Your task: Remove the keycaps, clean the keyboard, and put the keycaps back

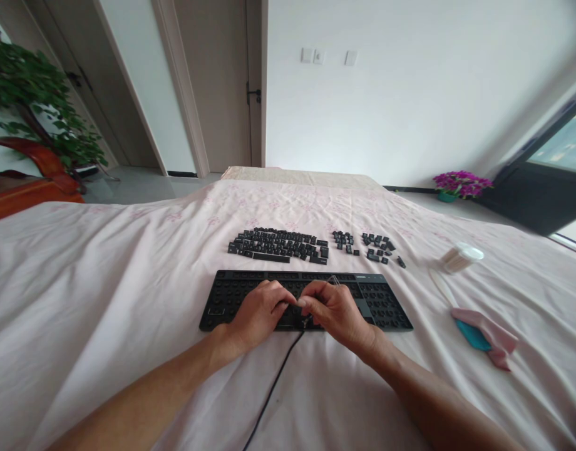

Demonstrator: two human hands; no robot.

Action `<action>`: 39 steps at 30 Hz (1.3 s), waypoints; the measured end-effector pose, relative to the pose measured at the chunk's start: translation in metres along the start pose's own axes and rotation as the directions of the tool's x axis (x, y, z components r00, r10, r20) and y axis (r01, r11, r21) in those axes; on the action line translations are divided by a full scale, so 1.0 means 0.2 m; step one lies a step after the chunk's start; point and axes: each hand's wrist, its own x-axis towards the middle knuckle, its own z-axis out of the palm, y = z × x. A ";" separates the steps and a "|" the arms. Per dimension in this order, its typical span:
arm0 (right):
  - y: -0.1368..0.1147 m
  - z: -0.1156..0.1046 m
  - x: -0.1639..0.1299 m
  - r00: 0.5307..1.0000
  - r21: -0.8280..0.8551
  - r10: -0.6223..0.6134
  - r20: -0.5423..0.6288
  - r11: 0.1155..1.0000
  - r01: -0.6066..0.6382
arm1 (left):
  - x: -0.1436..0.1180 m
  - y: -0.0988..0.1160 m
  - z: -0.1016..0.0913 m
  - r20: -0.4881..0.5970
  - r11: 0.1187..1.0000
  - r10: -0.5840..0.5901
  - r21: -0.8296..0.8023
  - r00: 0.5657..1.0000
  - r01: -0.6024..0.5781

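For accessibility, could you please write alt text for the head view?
A person's left hand and right hand, the latter apparently holding a wire tool, nearly meet over a black keyboard on a floral sheet. Loose keycaps lie beyond the keyboard.

Keyboard [295, 282] on sheet [104, 300], about midway between left and right edges. Loose keycaps [288, 245] behind keyboard: large group left, two smaller groups right. Toward sheet's right edge, tub [461, 258]; cloth [501, 335] before it. Cable [270, 393] before keyboard.

Black keyboard [241, 288], pink-flowered pale sheet [156, 300]
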 end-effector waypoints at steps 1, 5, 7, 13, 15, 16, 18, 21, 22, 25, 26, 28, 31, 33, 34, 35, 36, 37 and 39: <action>-0.01 0.01 0.00 1.000 -0.056 -0.023 -0.005 0.998 0.023 | 0.00 0.00 0.00 0.003 1.000 0.003 0.011 1.000 -0.003; -0.01 0.04 -0.03 0.989 -0.203 -0.147 -0.032 0.969 0.137 | -0.01 0.02 0.00 0.019 0.995 0.016 0.093 1.000 -0.018; 0.00 0.06 -0.04 0.972 -0.237 -0.234 -0.027 0.946 0.222 | -0.02 0.05 0.00 0.046 0.989 0.035 0.145 0.998 -0.041; 0.07 0.09 -0.06 0.950 -0.249 -0.304 -0.073 0.928 0.278 | -0.07 0.07 -0.04 0.102 0.987 0.089 0.121 0.991 -0.101; 0.10 0.09 -0.05 0.961 -0.212 -0.240 -0.141 0.955 0.207 | -0.07 0.05 -0.06 0.119 0.992 0.086 0.081 0.989 -0.096; 0.11 0.08 -0.04 0.964 -0.194 -0.212 -0.161 0.964 0.180 | -0.07 0.04 -0.07 0.126 0.992 0.087 0.076 0.988 -0.097; 0.12 0.08 -0.03 0.969 -0.166 -0.182 -0.168 0.974 0.155 | -0.06 0.02 -0.08 0.134 0.989 0.100 0.093 0.986 -0.113; 0.12 0.08 -0.03 0.972 -0.138 -0.166 -0.166 0.980 0.143 | -0.04 -0.02 -0.09 0.142 0.976 0.142 0.146 0.980 -0.163; 0.12 0.08 -0.04 0.973 -0.130 -0.160 -0.167 0.982 0.139 | -0.03 -0.03 -0.09 0.135 0.970 0.156 0.168 0.979 -0.178; 0.13 0.09 -0.04 0.974 -0.103 -0.140 -0.179 0.987 0.122 | 0.00 -0.08 -0.11 0.088 0.953 0.175 0.234 0.981 -0.191; 0.13 0.09 -0.04 0.975 -0.090 -0.133 -0.180 0.989 0.118 | 0.00 -0.10 -0.12 0.062 0.953 0.170 0.244 0.984 -0.180; 0.14 0.09 -0.03 0.977 -0.059 -0.117 -0.179 0.992 0.108 | 0.02 -0.11 -0.15 0.001 0.964 0.139 0.228 0.990 -0.135; 0.16 0.10 -0.03 0.980 -0.007 -0.090 -0.178 0.996 0.091 | 0.02 -0.10 -0.18 -0.009 0.983 0.107 0.153 0.994 -0.105; 0.17 0.10 -0.03 0.979 0.010 -0.085 -0.185 0.996 0.089 | 0.01 -0.07 -0.18 0.045 0.984 0.118 0.132 0.992 -0.123; 0.17 0.10 -0.03 0.978 0.011 -0.089 -0.190 0.996 0.093 | 0.00 -0.05 -0.17 0.071 0.982 0.122 0.140 0.990 -0.131; 0.17 0.10 -0.03 0.977 0.008 -0.095 -0.192 0.995 0.099 | -0.01 -0.03 -0.15 0.087 0.979 0.119 0.157 0.989 -0.132; 0.17 0.10 -0.03 0.976 0.003 -0.104 -0.193 0.994 0.107 | -0.02 -0.02 -0.13 0.098 0.975 0.113 0.181 0.989 -0.129; 0.17 0.10 -0.03 0.974 -0.004 -0.114 -0.194 0.993 0.116 | -0.02 0.00 -0.11 0.102 0.970 0.105 0.208 0.989 -0.124; 0.17 0.10 -0.03 0.972 -0.021 -0.132 -0.194 0.991 0.131 | -0.04 0.03 -0.07 0.100 0.959 0.102 0.256 0.990 -0.124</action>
